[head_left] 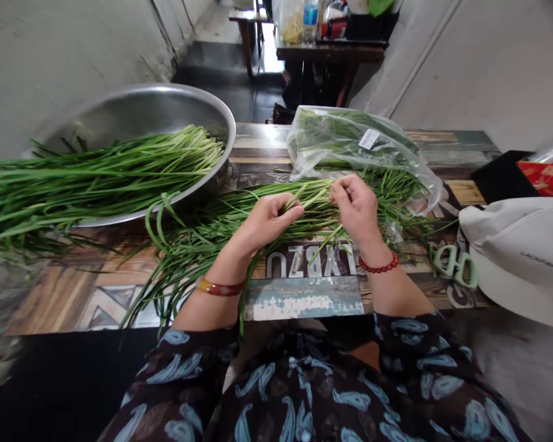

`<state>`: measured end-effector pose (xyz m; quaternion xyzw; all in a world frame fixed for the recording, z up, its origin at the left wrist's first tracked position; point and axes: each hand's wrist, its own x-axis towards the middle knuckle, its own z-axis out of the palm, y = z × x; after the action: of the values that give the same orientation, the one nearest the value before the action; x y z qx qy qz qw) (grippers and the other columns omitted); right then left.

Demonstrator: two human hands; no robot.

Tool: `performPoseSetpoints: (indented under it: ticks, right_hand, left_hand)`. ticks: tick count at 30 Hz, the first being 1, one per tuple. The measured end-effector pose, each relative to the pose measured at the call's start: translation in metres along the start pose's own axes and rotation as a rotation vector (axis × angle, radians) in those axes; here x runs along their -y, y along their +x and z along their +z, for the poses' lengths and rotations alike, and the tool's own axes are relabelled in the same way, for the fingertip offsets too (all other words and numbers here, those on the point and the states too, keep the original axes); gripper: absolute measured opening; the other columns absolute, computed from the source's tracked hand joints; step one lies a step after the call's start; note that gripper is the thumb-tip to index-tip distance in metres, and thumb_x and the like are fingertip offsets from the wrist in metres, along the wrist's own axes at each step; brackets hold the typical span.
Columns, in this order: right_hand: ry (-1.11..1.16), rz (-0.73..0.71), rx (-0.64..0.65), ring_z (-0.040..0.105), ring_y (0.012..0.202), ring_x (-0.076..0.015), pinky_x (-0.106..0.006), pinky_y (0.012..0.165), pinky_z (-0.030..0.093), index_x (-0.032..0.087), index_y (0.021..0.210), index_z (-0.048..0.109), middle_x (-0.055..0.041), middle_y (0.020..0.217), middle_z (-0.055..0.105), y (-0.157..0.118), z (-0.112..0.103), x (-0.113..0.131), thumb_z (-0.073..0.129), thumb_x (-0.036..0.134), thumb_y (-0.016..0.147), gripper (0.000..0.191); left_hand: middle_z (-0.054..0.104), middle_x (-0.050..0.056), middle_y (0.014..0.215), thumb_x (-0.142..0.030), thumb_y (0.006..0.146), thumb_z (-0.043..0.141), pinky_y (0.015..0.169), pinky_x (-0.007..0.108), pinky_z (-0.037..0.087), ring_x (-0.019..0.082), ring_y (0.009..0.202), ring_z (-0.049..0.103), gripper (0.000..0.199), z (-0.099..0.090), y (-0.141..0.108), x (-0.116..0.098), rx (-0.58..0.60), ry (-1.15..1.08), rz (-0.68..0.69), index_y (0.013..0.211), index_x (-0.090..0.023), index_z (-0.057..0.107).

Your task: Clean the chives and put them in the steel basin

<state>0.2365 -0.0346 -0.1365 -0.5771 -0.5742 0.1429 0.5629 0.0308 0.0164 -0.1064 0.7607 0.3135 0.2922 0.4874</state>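
Observation:
Long green chives lie in a loose pile across the patterned table, pale stem ends toward the right. Over the pile, my left hand is closed round a few chive stalks, their pale tips poking out above the thumb. Just right of it, my right hand is pinched at the stem ends; whatever its fingertips hold is too small to make out. A large metal bowl at the left holds a thick bunch of chives hanging over its rim. Behind my hands a clear plastic bag contains more greens.
At the right lie green-handled scissors beside a white cap. A black box and a red package are behind the cap. Another table with a bottle stands further back.

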Motion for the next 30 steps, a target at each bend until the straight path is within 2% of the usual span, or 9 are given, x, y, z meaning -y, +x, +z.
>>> performPoseSetpoints:
  ticks: [3, 5, 8, 12, 16, 19, 22, 25, 30]
  right_hand:
    - [0.023, 0.023, -0.012, 0.055, 0.066, -0.0137, -0.029, 0.067, 0.045, 0.023, 0.076, 0.061, 0.0009, 0.07, 0.06, 0.003, -0.006, -0.005, 0.049, 0.046, 0.098, 0.034]
    - [-0.011, -0.015, 0.089, 0.058, 0.07, -0.0147, -0.029, 0.07, 0.046, 0.023, 0.074, 0.063, 0.0001, 0.073, 0.063, 0.004, -0.009, -0.005, 0.05, 0.043, 0.098, 0.033]
    - [-0.147, -0.143, 0.266, 0.061, 0.077, -0.0173, -0.032, 0.074, 0.047, 0.023, 0.083, 0.069, -0.002, 0.083, 0.068, 0.003, -0.008, -0.003, 0.059, 0.032, 0.093, 0.017]
    - [-0.396, -0.253, 0.394, 0.06, 0.085, -0.0221, -0.037, 0.079, 0.045, 0.023, 0.088, 0.071, -0.0055, 0.088, 0.068, -0.003, -0.002, -0.003, 0.064, 0.026, 0.089, 0.008]
    - [-0.541, -0.293, 0.417, 0.059, 0.091, -0.0251, -0.041, 0.084, 0.043, 0.023, 0.088, 0.072, -0.0079, 0.096, 0.069, -0.004, 0.0, -0.005, 0.063, 0.026, 0.09, 0.009]
    - [-0.391, -0.262, 0.38, 0.061, 0.089, -0.0229, -0.039, 0.083, 0.046, 0.023, 0.089, 0.07, -0.0063, 0.092, 0.069, -0.002, 0.0, -0.003, 0.059, 0.025, 0.092, 0.012]
    - [-0.155, -0.188, 0.268, 0.063, 0.081, -0.0193, -0.035, 0.077, 0.049, 0.024, 0.088, 0.07, -0.0031, 0.088, 0.071, 0.0, -0.001, 0.002, 0.061, 0.025, 0.09, 0.009]
    - [-0.026, -0.078, 0.162, 0.063, 0.076, -0.0172, -0.032, 0.072, 0.051, 0.024, 0.084, 0.071, -0.001, 0.084, 0.072, 0.0, -0.001, 0.006, 0.065, 0.027, 0.086, 0.007]
    - [0.099, 0.02, 0.173, 0.065, 0.078, -0.0168, -0.033, 0.076, 0.053, 0.025, 0.09, 0.074, -0.0007, 0.087, 0.073, -0.001, -0.002, 0.002, 0.065, 0.034, 0.088, 0.013]
  left_hand:
    - [0.049, -0.002, 0.068, -0.035, 0.086, 0.058, 0.062, 0.024, 0.036, 0.011, 0.065, 0.043, 0.023, -0.011, 0.0, -0.001, -0.121, -0.044, 0.01, 0.073, -0.017, 0.054]
    - [0.052, -0.001, 0.069, -0.031, 0.085, 0.057, 0.06, 0.024, 0.037, 0.011, 0.064, 0.045, 0.017, -0.018, 0.0, -0.001, -0.195, -0.11, 0.002, 0.074, -0.018, 0.053]
    - [0.049, -0.002, 0.066, -0.024, 0.08, 0.059, 0.054, 0.024, 0.034, 0.01, 0.057, 0.043, 0.007, -0.022, 0.0, 0.0, -0.255, -0.202, -0.009, 0.08, -0.02, 0.053]
    - [0.038, -0.005, 0.059, -0.03, 0.083, 0.061, 0.048, 0.024, 0.026, 0.009, 0.05, 0.032, 0.011, -0.02, 0.0, 0.004, -0.248, -0.218, -0.055, 0.087, -0.021, 0.058]
    - [0.037, -0.004, 0.056, -0.046, 0.087, 0.06, 0.048, 0.024, 0.023, 0.009, 0.05, 0.032, 0.028, -0.016, 0.001, 0.008, -0.202, -0.182, -0.069, 0.086, -0.018, 0.063]
    - [0.044, -0.004, 0.057, -0.044, 0.086, 0.062, 0.05, 0.024, 0.027, 0.009, 0.051, 0.036, 0.028, -0.012, 0.002, 0.011, -0.201, -0.156, -0.07, 0.086, -0.016, 0.066]
    - [0.055, -0.002, 0.062, -0.042, 0.084, 0.063, 0.057, 0.023, 0.034, 0.01, 0.059, 0.044, 0.029, -0.009, 0.003, 0.013, -0.197, -0.109, -0.085, 0.085, -0.014, 0.07]
    - [0.065, 0.002, 0.072, -0.043, 0.081, 0.066, 0.065, 0.024, 0.041, 0.013, 0.069, 0.054, 0.031, -0.006, 0.004, 0.013, -0.159, -0.072, -0.107, 0.082, -0.013, 0.073]
    - [0.07, 0.003, 0.076, -0.036, 0.075, 0.071, 0.069, 0.025, 0.043, 0.014, 0.072, 0.059, 0.023, 0.0, 0.003, 0.008, -0.081, -0.018, -0.081, 0.077, -0.014, 0.075]
